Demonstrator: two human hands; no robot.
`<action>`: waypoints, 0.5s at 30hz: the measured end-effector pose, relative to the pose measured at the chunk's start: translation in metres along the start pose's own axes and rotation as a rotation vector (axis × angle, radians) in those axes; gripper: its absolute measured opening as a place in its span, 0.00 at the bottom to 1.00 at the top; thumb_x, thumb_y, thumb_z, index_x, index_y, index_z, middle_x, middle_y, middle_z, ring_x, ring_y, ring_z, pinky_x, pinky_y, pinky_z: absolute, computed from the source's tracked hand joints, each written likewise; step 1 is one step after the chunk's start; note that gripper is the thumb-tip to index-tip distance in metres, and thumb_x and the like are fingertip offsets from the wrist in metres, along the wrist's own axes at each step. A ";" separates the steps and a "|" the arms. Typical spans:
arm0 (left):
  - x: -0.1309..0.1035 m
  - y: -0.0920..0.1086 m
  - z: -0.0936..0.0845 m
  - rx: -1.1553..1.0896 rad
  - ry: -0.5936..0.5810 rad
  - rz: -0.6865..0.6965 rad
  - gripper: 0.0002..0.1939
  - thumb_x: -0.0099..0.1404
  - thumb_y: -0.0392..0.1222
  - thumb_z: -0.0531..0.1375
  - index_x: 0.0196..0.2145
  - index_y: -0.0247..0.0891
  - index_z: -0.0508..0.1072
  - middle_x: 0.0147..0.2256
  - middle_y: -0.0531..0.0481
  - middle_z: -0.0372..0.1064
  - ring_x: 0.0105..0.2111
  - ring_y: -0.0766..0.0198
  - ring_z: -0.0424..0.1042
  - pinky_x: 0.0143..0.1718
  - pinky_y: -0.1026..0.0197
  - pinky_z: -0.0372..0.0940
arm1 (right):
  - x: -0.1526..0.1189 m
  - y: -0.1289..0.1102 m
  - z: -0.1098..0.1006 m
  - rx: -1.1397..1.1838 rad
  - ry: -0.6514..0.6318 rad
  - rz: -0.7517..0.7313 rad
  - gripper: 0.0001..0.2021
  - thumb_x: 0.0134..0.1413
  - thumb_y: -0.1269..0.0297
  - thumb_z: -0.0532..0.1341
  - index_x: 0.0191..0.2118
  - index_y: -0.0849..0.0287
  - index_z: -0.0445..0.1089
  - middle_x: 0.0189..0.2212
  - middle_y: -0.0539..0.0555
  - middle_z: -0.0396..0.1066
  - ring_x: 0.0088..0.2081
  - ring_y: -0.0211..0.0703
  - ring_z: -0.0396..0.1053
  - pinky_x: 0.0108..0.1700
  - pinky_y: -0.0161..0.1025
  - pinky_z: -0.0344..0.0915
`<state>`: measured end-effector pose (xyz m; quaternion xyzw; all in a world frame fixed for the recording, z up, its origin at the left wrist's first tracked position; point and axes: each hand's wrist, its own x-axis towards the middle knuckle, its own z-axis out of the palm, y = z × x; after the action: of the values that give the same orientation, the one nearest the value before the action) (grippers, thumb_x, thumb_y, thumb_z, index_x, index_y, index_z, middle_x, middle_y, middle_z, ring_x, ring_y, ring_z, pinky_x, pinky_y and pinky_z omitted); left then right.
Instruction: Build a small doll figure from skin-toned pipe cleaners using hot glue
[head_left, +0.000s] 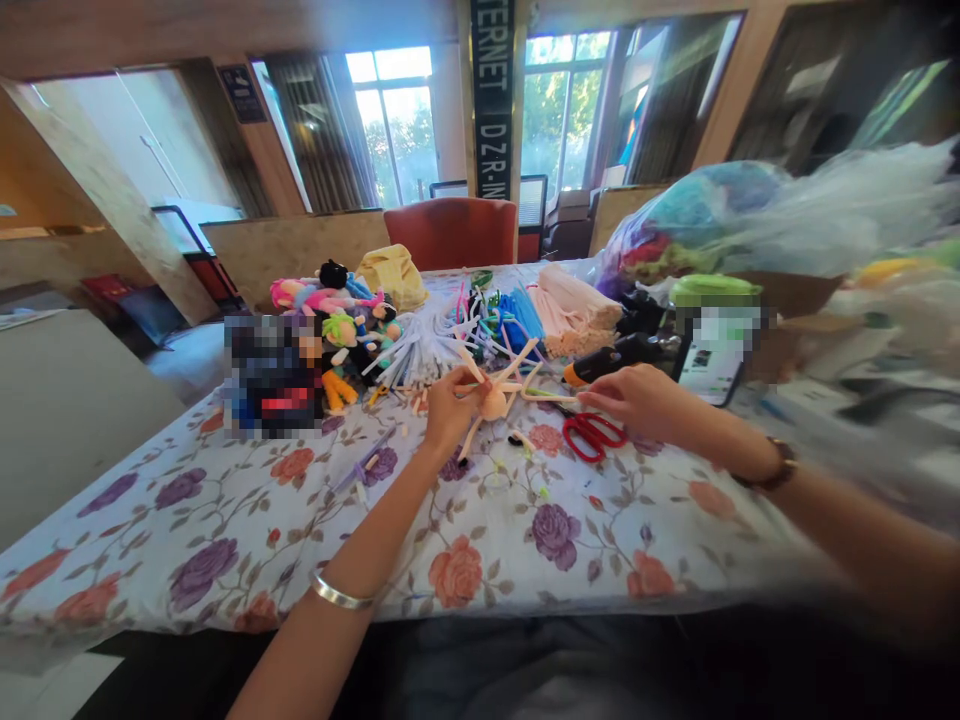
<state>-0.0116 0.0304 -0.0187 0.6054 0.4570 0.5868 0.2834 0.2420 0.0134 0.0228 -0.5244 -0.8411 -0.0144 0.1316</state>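
My left hand (448, 405) grips a small peach-coloured figure (494, 399) made of pipe cleaners, with several thin limbs sticking out from a round body. My right hand (637, 397) pinches the tip of one long peach limb to the right of the body. Both hands hover just above a floral tablecloth (247, 520). Red-handled scissors (594, 436) lie on the cloth right under my right hand.
A black glue gun (615, 358) lies behind my right hand, next to a phone (711, 362). Piles of pipe cleaners (450, 335), finished dolls (337, 335) and pink cloth (574, 310) fill the table's far side. Plastic bags (720, 225) sit right; a red chair (450, 232) stands behind.
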 end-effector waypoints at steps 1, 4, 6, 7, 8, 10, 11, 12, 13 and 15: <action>0.000 0.001 0.001 -0.015 -0.005 -0.002 0.06 0.50 0.40 0.63 0.27 0.37 0.74 0.27 0.53 0.72 0.29 0.66 0.68 0.35 0.64 0.60 | 0.001 0.000 0.001 0.091 -0.007 -0.005 0.21 0.59 0.52 0.50 0.32 0.60 0.75 0.22 0.53 0.72 0.24 0.40 0.68 0.27 0.35 0.55; -0.001 0.003 0.003 -0.091 -0.029 -0.007 0.07 0.49 0.40 0.64 0.28 0.37 0.76 0.28 0.52 0.73 0.30 0.65 0.69 0.36 0.63 0.62 | 0.009 -0.010 0.008 0.411 -0.008 -0.017 0.19 0.57 0.51 0.52 0.36 0.60 0.73 0.29 0.53 0.73 0.28 0.40 0.68 0.30 0.35 0.58; -0.002 0.005 0.003 -0.139 -0.047 -0.010 0.07 0.48 0.41 0.65 0.28 0.37 0.76 0.29 0.52 0.74 0.32 0.64 0.70 0.37 0.62 0.63 | 0.018 -0.022 0.016 0.756 -0.029 -0.017 0.20 0.55 0.49 0.54 0.40 0.60 0.72 0.34 0.54 0.73 0.32 0.40 0.69 0.32 0.35 0.62; -0.003 0.005 0.003 -0.155 -0.063 -0.008 0.08 0.48 0.41 0.65 0.28 0.37 0.76 0.29 0.51 0.74 0.32 0.64 0.70 0.38 0.62 0.63 | 0.022 -0.029 0.020 0.952 -0.039 -0.001 0.20 0.54 0.48 0.55 0.41 0.60 0.71 0.37 0.55 0.73 0.34 0.40 0.70 0.34 0.35 0.64; -0.003 0.005 0.002 -0.163 -0.078 -0.005 0.08 0.49 0.42 0.65 0.28 0.37 0.76 0.30 0.51 0.74 0.32 0.64 0.70 0.38 0.62 0.63 | 0.027 -0.035 0.024 1.124 -0.022 0.025 0.20 0.52 0.47 0.57 0.40 0.60 0.71 0.37 0.55 0.73 0.34 0.40 0.70 0.35 0.36 0.65; -0.004 0.003 0.001 -0.145 -0.106 -0.001 0.09 0.50 0.43 0.64 0.29 0.37 0.76 0.31 0.51 0.74 0.32 0.64 0.70 0.37 0.63 0.63 | 0.036 -0.045 0.031 1.351 0.071 0.098 0.19 0.48 0.47 0.61 0.38 0.59 0.71 0.32 0.53 0.73 0.32 0.38 0.71 0.36 0.37 0.67; -0.004 0.002 0.000 -0.127 -0.110 0.000 0.09 0.51 0.44 0.64 0.30 0.37 0.76 0.31 0.51 0.74 0.32 0.64 0.70 0.37 0.63 0.63 | 0.039 -0.048 0.034 1.409 0.135 0.121 0.19 0.47 0.48 0.62 0.35 0.60 0.71 0.30 0.53 0.73 0.31 0.38 0.71 0.37 0.37 0.67; -0.004 0.000 -0.001 -0.107 -0.108 -0.002 0.10 0.52 0.45 0.63 0.31 0.37 0.76 0.31 0.51 0.74 0.31 0.65 0.70 0.36 0.63 0.63 | 0.043 -0.051 0.036 1.439 0.194 0.127 0.18 0.47 0.48 0.63 0.33 0.60 0.72 0.29 0.53 0.73 0.30 0.38 0.71 0.38 0.38 0.68; -0.003 -0.002 -0.001 -0.089 -0.099 -0.006 0.11 0.53 0.46 0.63 0.32 0.37 0.76 0.31 0.50 0.74 0.31 0.65 0.70 0.36 0.63 0.63 | 0.046 -0.052 0.038 1.452 0.244 0.121 0.17 0.46 0.49 0.64 0.31 0.60 0.72 0.29 0.53 0.73 0.30 0.38 0.71 0.39 0.38 0.68; -0.003 -0.004 -0.001 -0.062 -0.059 -0.019 0.13 0.54 0.48 0.62 0.35 0.37 0.76 0.31 0.50 0.74 0.32 0.64 0.70 0.37 0.63 0.63 | 0.049 -0.053 0.041 1.459 0.296 0.095 0.16 0.45 0.51 0.65 0.30 0.60 0.72 0.31 0.54 0.74 0.32 0.39 0.73 0.42 0.40 0.69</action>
<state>-0.0134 0.0292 -0.0234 0.6090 0.4358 0.5800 0.3208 0.1665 0.0394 0.0009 -0.3324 -0.5869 0.4825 0.5587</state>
